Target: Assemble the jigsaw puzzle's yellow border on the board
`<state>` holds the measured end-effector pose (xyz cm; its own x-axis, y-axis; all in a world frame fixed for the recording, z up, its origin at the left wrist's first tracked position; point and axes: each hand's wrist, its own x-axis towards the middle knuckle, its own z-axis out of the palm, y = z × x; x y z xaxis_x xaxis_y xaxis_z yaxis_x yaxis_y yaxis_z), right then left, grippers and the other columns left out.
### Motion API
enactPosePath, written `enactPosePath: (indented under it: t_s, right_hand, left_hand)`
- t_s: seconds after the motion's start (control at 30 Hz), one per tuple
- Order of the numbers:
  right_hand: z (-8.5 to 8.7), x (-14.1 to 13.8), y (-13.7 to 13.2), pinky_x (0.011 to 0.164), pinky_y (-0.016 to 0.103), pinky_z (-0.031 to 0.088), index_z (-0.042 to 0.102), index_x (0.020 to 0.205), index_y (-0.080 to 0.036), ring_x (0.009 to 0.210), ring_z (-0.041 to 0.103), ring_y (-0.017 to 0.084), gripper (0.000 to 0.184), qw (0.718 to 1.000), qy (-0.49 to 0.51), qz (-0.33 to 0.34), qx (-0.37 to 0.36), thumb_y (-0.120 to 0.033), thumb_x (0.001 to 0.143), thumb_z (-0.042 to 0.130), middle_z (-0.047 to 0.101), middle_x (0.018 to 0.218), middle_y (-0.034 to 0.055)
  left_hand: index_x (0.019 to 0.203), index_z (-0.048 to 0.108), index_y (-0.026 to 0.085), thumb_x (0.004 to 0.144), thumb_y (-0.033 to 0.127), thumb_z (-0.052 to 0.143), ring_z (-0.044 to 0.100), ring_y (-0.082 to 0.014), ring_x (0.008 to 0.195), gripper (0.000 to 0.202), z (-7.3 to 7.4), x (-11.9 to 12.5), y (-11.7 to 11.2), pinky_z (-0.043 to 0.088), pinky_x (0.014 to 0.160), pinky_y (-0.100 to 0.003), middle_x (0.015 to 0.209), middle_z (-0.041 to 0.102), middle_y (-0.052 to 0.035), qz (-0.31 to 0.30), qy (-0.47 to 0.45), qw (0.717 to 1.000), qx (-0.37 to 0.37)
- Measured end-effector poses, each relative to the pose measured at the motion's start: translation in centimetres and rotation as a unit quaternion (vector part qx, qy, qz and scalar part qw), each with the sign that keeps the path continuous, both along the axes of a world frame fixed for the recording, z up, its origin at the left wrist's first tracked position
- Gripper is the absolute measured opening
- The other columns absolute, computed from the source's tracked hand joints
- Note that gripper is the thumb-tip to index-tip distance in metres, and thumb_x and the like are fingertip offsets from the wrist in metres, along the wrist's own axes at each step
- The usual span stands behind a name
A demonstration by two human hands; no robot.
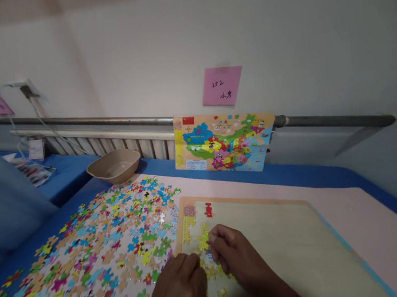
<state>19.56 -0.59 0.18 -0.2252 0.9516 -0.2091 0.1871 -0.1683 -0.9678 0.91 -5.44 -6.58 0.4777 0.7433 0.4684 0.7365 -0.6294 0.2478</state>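
Yellow jigsaw pieces (204,239), right hand (236,258) touching, left hand (180,287) beside, grip unclear

Head-worn view — faces forward and down over table (368,206) to wall (295,29); left hand (176,288), right hand (238,257) close below.

From here, the cardboard jigsaw pieces (103,257) are catching the light with a slight gloss, while the wooden puzzle tray (283,243) is showing a smooth, pale, matt face. The plastic basin (114,166) is looking dull and smooth, the pink paper note (222,86) is looking flat and matt, and the metal pipe (334,122) is gleaming softly.
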Motion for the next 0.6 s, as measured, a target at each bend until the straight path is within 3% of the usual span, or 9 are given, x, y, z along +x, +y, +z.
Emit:
enactPosePath:
  t_s: [0.1, 0.17, 0.3, 0.47, 0.6]
  right_hand:
    - [0.3, 0.3, 0.2, 0.048, 0.025, 0.032, 0.053, 0.075, -0.024, 0.048, 0.044, 0.01, 0.026, 1.0, 0.004, -0.005, -0.001, -0.046, 0.086, 0.055, 0.058, 0.063, -0.0046]
    - [0.5, 0.6, 0.4, 0.049, 0.024, 0.032, 0.053, 0.075, -0.024, 0.049, 0.043, 0.01, 0.027, 1.0, 0.008, -0.021, 0.005, -0.048, 0.086, 0.057, 0.057, 0.063, -0.0051]
    - [0.5, 1.3, 1.0, 0.049, 0.024, 0.032, 0.053, 0.075, -0.024, 0.049, 0.043, 0.01, 0.03, 0.999, 0.012, -0.05, 0.012, -0.051, 0.087, 0.06, 0.057, 0.063, -0.0056]
    - [0.3, 1.1, 1.0, 0.05, 0.024, 0.034, 0.053, 0.076, -0.024, 0.05, 0.044, 0.01, 0.033, 0.999, 0.014, -0.04, 0.017, -0.053, 0.089, 0.06, 0.058, 0.064, -0.0053]
    - [0.4, 0.7, 0.7, 0.051, 0.025, 0.035, 0.053, 0.076, -0.024, 0.05, 0.045, 0.011, 0.031, 1.0, 0.007, -0.024, 0.014, -0.052, 0.089, 0.059, 0.057, 0.063, -0.0057]
  left_hand:
    - [0.12, 0.065, 0.017, 0.084, 0.011, 0.072, 0.07, -0.0332, 0.114, 0.037, 0.3, -0.2, -0.2, 0.058, 0.096, -0.048, 0.131, 0.073, -0.0135, 0.001, 0.022, 1.0, 0.009]
    - [0.134, 0.06, 0.013, 0.085, 0.03, 0.081, 0.068, -0.0387, 0.125, 0.055, 0.6, -0.4, -0.1, 0.06, 0.099, -0.049, 0.144, 0.068, -0.0189, -0.019, 0.064, 0.998, 0.021]
    - [0.138, 0.059, 0.01, 0.091, 0.061, 0.079, 0.069, -0.0369, 0.129, 0.072, 1.0, -0.5, 0.2, 0.063, 0.098, -0.044, 0.146, 0.067, -0.0205, -0.097, 0.141, 0.984, 0.039]
    - [0.147, 0.057, 0.01, 0.09, 0.078, 0.068, 0.056, -0.0421, 0.145, 0.09, 0.8, -0.1, 0.7, 0.052, 0.115, -0.055, 0.158, 0.055, -0.0244, -0.052, 0.148, 0.987, -0.024]
    - [0.148, 0.056, 0.011, 0.095, 0.077, 0.062, 0.055, -0.0364, 0.146, 0.085, 0.8, 0.3, 0.9, 0.047, 0.119, -0.051, 0.157, 0.059, -0.0193, -0.078, 0.13, 0.988, 0.005]
